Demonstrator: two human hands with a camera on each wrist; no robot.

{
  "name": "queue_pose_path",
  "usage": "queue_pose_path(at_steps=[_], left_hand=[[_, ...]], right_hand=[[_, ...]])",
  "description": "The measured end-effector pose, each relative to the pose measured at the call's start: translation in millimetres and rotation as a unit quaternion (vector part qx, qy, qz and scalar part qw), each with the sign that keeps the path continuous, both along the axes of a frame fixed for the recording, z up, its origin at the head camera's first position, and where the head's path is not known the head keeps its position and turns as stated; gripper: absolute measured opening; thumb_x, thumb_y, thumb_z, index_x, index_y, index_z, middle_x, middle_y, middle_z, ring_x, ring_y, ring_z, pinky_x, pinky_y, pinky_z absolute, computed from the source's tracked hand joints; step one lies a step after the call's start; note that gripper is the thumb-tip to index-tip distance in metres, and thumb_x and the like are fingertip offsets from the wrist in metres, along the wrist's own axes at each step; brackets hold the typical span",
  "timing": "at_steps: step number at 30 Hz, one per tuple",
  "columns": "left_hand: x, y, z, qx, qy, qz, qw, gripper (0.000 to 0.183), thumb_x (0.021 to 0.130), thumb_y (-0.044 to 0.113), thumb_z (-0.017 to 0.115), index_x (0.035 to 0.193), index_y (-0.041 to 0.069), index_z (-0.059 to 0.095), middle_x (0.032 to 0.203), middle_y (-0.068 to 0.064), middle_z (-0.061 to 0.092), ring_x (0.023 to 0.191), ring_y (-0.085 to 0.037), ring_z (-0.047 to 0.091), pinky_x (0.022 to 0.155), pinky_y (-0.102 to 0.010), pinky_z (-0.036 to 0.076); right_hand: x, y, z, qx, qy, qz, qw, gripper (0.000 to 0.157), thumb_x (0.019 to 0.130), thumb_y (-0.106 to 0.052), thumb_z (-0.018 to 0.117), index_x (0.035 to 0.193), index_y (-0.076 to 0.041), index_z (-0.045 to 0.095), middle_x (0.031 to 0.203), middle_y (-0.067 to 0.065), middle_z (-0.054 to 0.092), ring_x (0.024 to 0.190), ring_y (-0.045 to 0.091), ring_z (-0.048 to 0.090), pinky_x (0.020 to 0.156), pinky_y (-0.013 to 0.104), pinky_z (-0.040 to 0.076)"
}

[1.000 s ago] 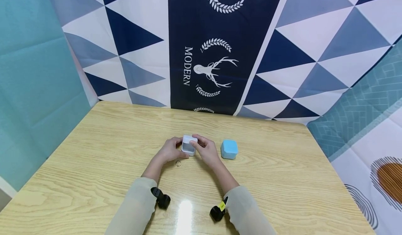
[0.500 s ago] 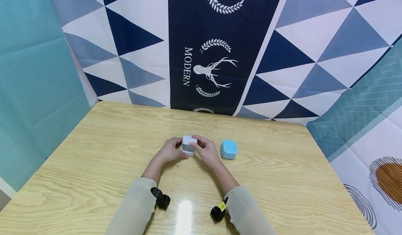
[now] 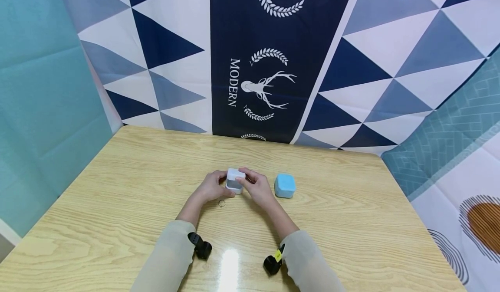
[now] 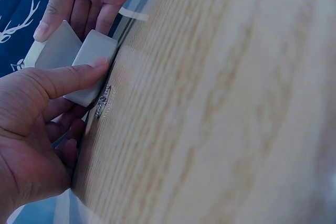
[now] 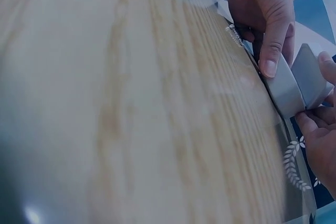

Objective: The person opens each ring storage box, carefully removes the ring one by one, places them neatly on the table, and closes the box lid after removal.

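Note:
A small white ring box [image 3: 236,174] stands on the table between both hands, its hinged lid [image 4: 59,50] tilted part way open over the base [image 4: 94,56]. My left hand [image 3: 211,187] grips the base, thumb on its front and fingers behind the left side. The lid is held by my right hand [image 3: 258,188], whose thumb lies on the lid's front edge while the fingers reach behind. A thin silver ring [image 3: 222,203], set with small stones in the left wrist view, lies on the wood just in front of my left hand. The box's inside is mostly hidden.
To the right of my right hand sits a light blue rounded box [image 3: 285,185]. Patterned cloth [image 3: 172,66] hangs behind the far edge of the wooden table [image 3: 351,222]. Black wrist cameras [image 3: 203,249] sit on both sleeves.
The lid of the ring box has come down slightly under my right hand, narrowing the gap to the base. My left hand, the ring and the blue box stay in place.

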State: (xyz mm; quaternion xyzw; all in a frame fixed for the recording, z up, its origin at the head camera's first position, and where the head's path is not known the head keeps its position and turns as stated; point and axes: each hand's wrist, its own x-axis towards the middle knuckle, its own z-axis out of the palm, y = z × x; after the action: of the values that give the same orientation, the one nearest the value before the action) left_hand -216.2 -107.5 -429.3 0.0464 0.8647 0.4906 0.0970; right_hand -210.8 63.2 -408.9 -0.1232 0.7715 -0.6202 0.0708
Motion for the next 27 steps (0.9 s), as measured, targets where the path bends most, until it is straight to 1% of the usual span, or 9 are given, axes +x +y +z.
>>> queue_pose_path(at_steps=[9,19,27], left_hand=[[-0.3,0.1,-0.7,0.002,0.0,-0.003,1.0,0.071,0.074,0.013,0.079,0.137,0.004,0.047,0.138,-0.016,0.048,0.131,-0.032,0.043,0.109,-0.044,0.036],[-1.3,-0.8,-1.1,0.003,-0.003,-0.004,1.0,0.071,0.074,0.014,0.079,0.137,0.005,0.047,0.139,-0.015,0.048,0.132,-0.032,0.041,0.109,-0.045,0.034],[-1.1,-1.3,-1.2,0.003,-0.003,-0.001,1.0,0.071,0.074,0.015,0.079,0.137,0.006,0.047,0.139,-0.015,0.048,0.132,-0.032,0.041,0.11,-0.045,0.034]], right_hand=[[0.7,1.2,0.3,-0.001,-0.01,0.005,1.0,0.039,0.089,-0.01,0.063,0.125,0.004,0.057,0.133,0.019,0.053,0.125,0.028,0.05,0.102,0.037,0.044],[1.0,1.4,1.1,0.0,-0.004,0.004,1.0,0.039,0.088,-0.009,0.063,0.124,0.004,0.057,0.134,0.019,0.053,0.125,0.029,0.051,0.102,0.036,0.044],[0.7,1.1,1.5,0.006,-0.007,0.003,1.0,0.041,0.087,-0.008,0.064,0.126,0.004,0.056,0.135,0.019,0.051,0.125,0.03,0.05,0.102,0.036,0.044]])
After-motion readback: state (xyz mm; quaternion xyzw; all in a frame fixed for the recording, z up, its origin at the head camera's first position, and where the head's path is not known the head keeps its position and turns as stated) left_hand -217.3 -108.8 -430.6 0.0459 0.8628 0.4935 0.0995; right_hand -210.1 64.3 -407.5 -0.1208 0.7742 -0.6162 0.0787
